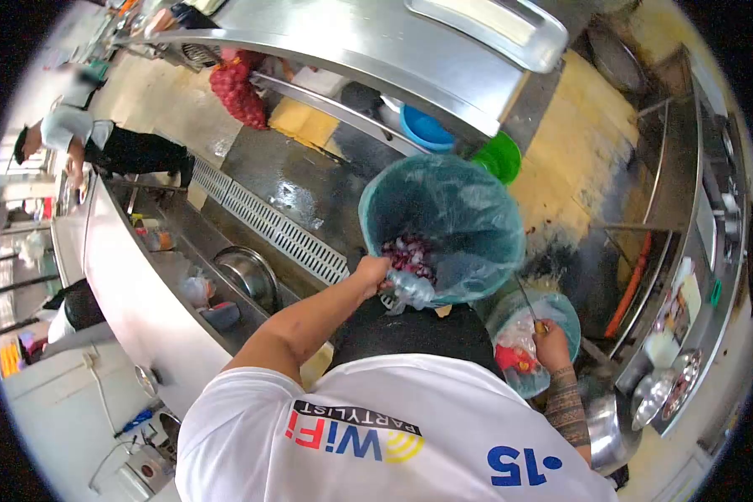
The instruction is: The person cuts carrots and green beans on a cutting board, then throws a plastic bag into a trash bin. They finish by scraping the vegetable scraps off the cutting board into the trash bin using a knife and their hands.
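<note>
The left hand grips the near rim of a bin lined with a teal plastic bag, fingers closed on the bunched plastic at about the bin's eight o'clock edge. Inside the bin, just past that hand toward one o'clock, lies a heap of purple onion scraps. The right hand is curled shut around the handle of a knife, whose thin blade slants up toward eleven o'clock; the hand hovers over a smaller bag-lined bowl standing at four o'clock from the bin. Something red rests in that bowl, possibly a peeled piece or a wrapper, though the view is too small to tell. A blue basin and a green basin sit under the steel counter at twelve o'clock from the bin, on the wet floor. A red mesh sack hangs at ten o'clock. Another person in dark clothes bends at the long steel table far off at nine o'clock.
</note>
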Tool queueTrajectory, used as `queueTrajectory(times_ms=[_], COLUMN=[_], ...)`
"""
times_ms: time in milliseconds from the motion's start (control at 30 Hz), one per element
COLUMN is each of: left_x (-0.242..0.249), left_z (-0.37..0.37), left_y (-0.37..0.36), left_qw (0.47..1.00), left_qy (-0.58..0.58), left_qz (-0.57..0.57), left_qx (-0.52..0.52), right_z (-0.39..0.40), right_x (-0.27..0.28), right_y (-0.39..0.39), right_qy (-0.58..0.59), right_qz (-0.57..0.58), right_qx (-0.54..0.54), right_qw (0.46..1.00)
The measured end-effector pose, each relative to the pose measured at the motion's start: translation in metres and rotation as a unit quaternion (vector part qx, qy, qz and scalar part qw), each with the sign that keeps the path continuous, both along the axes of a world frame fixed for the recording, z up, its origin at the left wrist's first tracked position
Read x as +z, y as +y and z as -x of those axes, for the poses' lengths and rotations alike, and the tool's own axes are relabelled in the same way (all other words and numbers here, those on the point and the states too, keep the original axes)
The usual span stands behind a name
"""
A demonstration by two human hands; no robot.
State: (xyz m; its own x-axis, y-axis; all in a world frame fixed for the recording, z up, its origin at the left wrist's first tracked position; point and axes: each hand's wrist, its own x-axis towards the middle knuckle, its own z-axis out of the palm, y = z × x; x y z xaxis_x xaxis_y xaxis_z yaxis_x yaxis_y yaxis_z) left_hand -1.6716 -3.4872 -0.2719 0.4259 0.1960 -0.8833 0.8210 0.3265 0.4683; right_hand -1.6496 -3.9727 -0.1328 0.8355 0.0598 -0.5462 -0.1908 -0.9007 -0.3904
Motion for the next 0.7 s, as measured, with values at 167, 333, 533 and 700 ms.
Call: queueTrajectory(times_ms=[167, 333, 533, 700], left_x=[-0.031, -0.008, 0.061, 0.094], left_z=[0.052, 0.067, 0.086, 0.099], left_y=[0.085, 0.189, 0.303, 0.389], left_qw=[0.998, 0.988, 0.960, 0.919], left_qy=[-0.015, 0.000, -0.014, -0.083], left_qz=[-0.018, 0.030, 0.026, 0.007], left_qx=[0.056, 0.152, 0.277, 0.385], right_z=[-0.019, -0.031, -0.038, -0.042], right_x=[0.027, 0.050, 0.080, 0.122], right_y=[0.114, 0.246, 0.401, 0.520], right_qy=[-0.067, -0.110, -0.024, 0.075], right_qz=[-0.021, -0.073, -0.242, -0.368], right_qx=[0.034, 0.038, -0.048, -0.096], right_qw=[0.997, 0.990, 0.969, 0.922])
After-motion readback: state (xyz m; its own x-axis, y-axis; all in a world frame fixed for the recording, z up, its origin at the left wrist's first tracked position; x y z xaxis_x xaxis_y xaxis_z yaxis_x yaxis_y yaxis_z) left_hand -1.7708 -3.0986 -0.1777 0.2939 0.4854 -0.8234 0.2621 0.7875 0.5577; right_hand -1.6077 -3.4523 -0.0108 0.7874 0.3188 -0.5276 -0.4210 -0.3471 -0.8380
